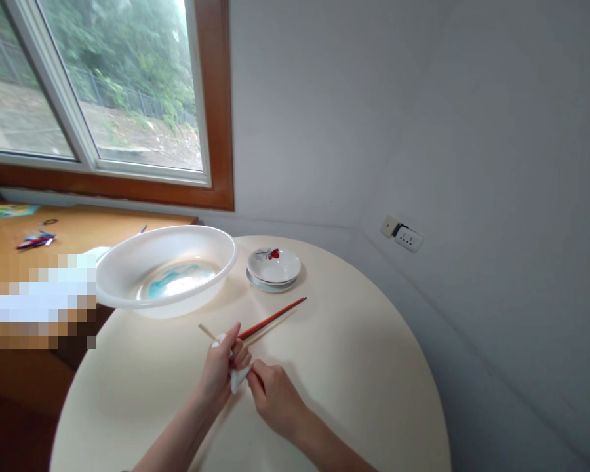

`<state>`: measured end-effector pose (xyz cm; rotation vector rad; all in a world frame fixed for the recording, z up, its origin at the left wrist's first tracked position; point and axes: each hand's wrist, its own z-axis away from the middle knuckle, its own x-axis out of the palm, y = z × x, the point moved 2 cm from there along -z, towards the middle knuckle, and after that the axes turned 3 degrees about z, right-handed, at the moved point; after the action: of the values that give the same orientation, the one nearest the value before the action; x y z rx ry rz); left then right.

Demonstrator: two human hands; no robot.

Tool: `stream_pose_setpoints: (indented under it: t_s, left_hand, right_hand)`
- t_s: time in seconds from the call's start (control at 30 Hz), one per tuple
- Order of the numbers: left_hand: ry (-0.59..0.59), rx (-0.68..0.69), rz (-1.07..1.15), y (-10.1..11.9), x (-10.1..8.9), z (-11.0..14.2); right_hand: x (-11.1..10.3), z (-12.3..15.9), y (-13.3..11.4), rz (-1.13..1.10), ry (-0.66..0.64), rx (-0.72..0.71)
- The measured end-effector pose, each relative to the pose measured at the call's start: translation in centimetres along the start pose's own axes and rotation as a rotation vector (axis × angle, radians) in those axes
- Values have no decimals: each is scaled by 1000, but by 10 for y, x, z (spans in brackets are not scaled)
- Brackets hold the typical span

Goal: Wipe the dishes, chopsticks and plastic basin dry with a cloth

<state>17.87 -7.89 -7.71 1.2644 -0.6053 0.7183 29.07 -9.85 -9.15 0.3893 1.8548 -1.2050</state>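
Note:
My left hand (226,360) is closed around a white cloth (240,378) wrapped on a chopstick. The pale tip of that chopstick (206,332) sticks out to the upper left of the fist. My right hand (278,396) is pinched just right of the cloth, in line with the chopstick; its fingers hide the end they grip. Beyond my left hand, red chopsticks (273,318) lie slanted on the table, with a thin tan length alongside. Their near ends are hidden behind my left hand.
On the round cream table (354,367) stand a large translucent basin (162,303) at the back left and stacked white dishes (275,269) with a red flower pattern. A wooden desk (93,226) holds pens (37,240). A wall socket (408,238) is on the right.

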Motion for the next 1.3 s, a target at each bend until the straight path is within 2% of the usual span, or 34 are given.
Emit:
stream_pose_setpoints:
  t_s: [0.2, 0.4, 0.5, 0.57, 0.67, 0.77, 0.9, 0.97, 1.07, 1.13, 1.2, 1.3]
  left_hand:
    - [172, 108, 116, 34, -20, -10]
    - [144, 60, 430, 51, -22, -13]
    - [172, 90, 479, 57, -24, -13]
    - [180, 69, 462, 51, -24, -14]
    - [156, -23, 348, 28, -18, -14]
    - [49, -115, 139, 4, -9, -11]
    - [7, -193, 3, -2, -5, -6]
    - [-43, -324, -45, 0, -5, -3]
    - [-192, -625, -138, -5, -5, 3]
    - [-280, -786, -188, -14, -4, 9]
    - [-326, -882, -219, -25, -3, 13]
    - [-352, -919, -232, -35, -3, 16]
  right_hand:
    - [-5, 1, 3, 24, -51, 6]
    - [-3, -1, 9, 110, -43, -13]
    - [0, -1, 12, 136, -50, -15]
    - [3, -2, 13, 122, -56, -12]
    - [8, -2, 14, 88, -63, -7]
    - [8, -1, 15, 44, -84, -21]
    - [-6, -3, 21, -199, -151, -17]
    - [-15, -7, 27, -338, -118, 27]
    - [-24, -16, 37, -610, 41, 150]
    - [-23, -20, 40, -783, 39, 189]
    - [-20, -20, 39, -890, 3, 199]
    - [-18, -19, 38, -896, 28, 208]
